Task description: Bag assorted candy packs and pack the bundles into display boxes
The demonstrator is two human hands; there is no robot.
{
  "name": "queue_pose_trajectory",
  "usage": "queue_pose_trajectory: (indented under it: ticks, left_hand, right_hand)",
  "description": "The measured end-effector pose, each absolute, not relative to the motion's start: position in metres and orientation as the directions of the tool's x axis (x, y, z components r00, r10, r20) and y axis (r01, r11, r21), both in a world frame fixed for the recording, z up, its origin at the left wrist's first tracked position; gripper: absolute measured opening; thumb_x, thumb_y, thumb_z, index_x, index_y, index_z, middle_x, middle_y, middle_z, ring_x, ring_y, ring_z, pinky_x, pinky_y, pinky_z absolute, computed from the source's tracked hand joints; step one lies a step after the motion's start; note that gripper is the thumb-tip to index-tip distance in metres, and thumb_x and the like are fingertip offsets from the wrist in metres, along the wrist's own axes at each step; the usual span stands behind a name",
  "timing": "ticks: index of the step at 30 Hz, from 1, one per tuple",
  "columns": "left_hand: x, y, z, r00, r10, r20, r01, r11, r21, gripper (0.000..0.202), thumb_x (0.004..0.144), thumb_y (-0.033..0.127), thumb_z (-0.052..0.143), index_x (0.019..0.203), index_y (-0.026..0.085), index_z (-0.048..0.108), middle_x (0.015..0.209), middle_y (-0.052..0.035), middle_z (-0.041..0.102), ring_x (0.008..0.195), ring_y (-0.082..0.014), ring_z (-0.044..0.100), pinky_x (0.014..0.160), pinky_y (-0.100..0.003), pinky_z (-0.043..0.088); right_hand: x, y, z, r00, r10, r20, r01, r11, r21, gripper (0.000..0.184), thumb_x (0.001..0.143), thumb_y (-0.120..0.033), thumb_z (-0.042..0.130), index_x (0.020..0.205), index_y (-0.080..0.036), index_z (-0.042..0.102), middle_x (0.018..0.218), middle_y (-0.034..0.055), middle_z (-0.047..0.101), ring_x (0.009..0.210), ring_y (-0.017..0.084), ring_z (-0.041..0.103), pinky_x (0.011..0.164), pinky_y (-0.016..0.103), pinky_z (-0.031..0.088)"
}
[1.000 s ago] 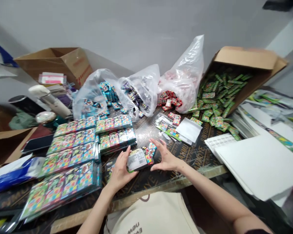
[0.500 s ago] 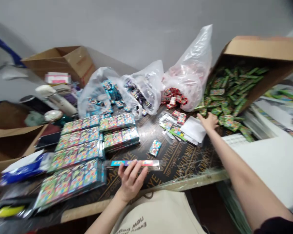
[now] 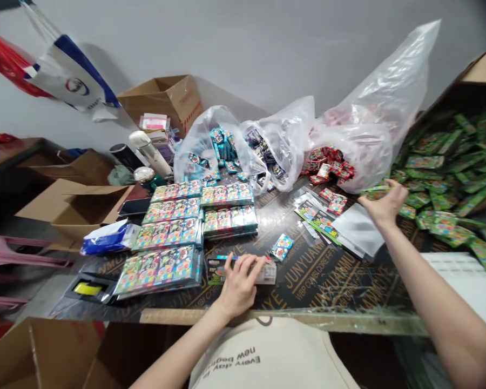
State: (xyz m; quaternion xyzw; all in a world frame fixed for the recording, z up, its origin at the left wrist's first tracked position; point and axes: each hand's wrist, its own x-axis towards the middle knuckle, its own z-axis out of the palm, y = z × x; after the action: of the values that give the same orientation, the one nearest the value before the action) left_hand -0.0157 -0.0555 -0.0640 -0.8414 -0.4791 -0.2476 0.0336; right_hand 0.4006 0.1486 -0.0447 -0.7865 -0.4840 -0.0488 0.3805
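My left hand is closed over the top of a clear plastic sleeve standing on edge near the table's front. Small colourful packets show inside the sleeve. My right hand is at the edge of the green pile, thumb and fingertips at either end of a small green packet. Beyond the left hand lies a loose blue packet. White sheets and a green printed strip are left of my right wrist, with red packets just behind them.
Filled sleeves are stacked at left. Clear bags hold blue packets, purple packets and red packets along the wall. Green packets spill from a carton at right. A blue-white pouch and open carton are at left.
The view has swung left, so the scene sits further right. The sleeve under my left hand has tipped, showing more of its printed side. My right hand stays by the green packets.
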Motion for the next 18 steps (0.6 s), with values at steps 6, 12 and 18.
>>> queue_pose_trajectory:
  ticks: [6,12,18]
  left_hand:
    - [-0.011,-0.024,-0.052,0.221,0.968,0.115,0.753,-0.244,0.611,0.070,0.059,0.031,0.071,0.124,0.023,0.047,0.121,-0.0117,0.050,0.115,-0.0301,0.042,0.101,-0.056,0.016]
    - [0.018,-0.006,-0.032,0.180,0.958,-0.224,0.123,0.204,0.971,0.029,0.068,0.041,0.064,0.076,0.013,0.067,0.074,-0.0052,0.066,0.072,-0.0184,0.058,0.070,-0.028,0.043]
    - [0.009,-0.007,-0.032,0.133,0.934,-0.332,-0.069,0.343,0.937,0.026,0.063,0.037,0.068,0.064,0.011,0.064,0.060,-0.0004,0.061,0.056,-0.0117,0.051,0.057,-0.022,0.038]
  right_hand:
    - [0.273,0.063,-0.012,-0.232,0.862,0.451,0.711,0.466,-0.526,0.082,0.059,-0.026,0.062,0.131,-0.020,0.023,0.137,0.0125,0.024,0.125,0.028,0.031,0.098,0.042,0.034]
    - [0.194,0.001,-0.011,-0.611,0.722,0.325,0.454,0.656,-0.603,0.085,0.060,-0.017,0.061,0.135,-0.023,0.020,0.146,0.0114,0.007,0.132,0.030,0.019,0.102,0.045,0.028]
    - [0.193,0.000,-0.024,-0.504,0.783,0.365,0.486,0.606,-0.629,0.091,0.061,-0.032,0.067,0.137,-0.023,0.017,0.135,0.0121,0.035,0.125,0.029,0.031,0.102,0.048,0.023]
